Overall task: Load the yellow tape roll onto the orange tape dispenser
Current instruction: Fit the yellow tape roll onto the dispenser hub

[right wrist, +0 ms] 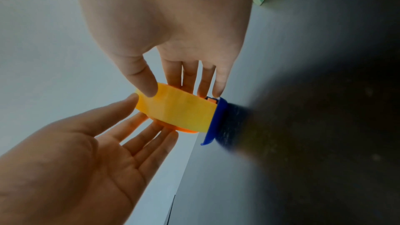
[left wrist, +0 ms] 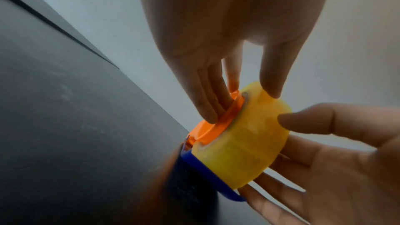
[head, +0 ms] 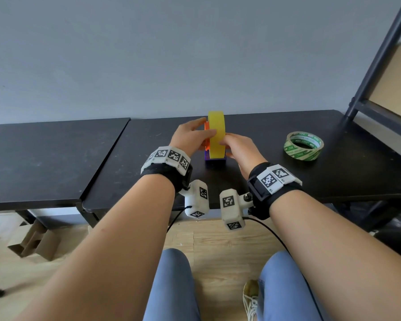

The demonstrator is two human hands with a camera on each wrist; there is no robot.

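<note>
The yellow tape roll (head: pixel 217 135) stands upright on the orange tape dispenser (head: pixel 206 129), whose blue base (head: pixel 214 162) rests on the black table (head: pixel 137 163). My left hand (head: pixel 208 127) is on the left side. Its straight fingers (left wrist: pixel 207 109) lie against the orange disc (left wrist: pixel 207 131), and its thumb rests on the roll's (left wrist: pixel 242 143) outer band. My right hand (head: pixel 226 148) holds the roll (right wrist: pixel 179 109) from the right, thumb (right wrist: pixel 149 88) on the band and fingers on the far face. The hub inside the roll is hidden.
A green-printed tape roll (head: pixel 303 145) lies flat on the table to the right. A dark metal shelf frame (head: pixel 380 66) stands at the right end. A second black table (head: pixel 44 158) adjoins on the left. A cardboard box (head: pixel 33 242) sits on the floor below.
</note>
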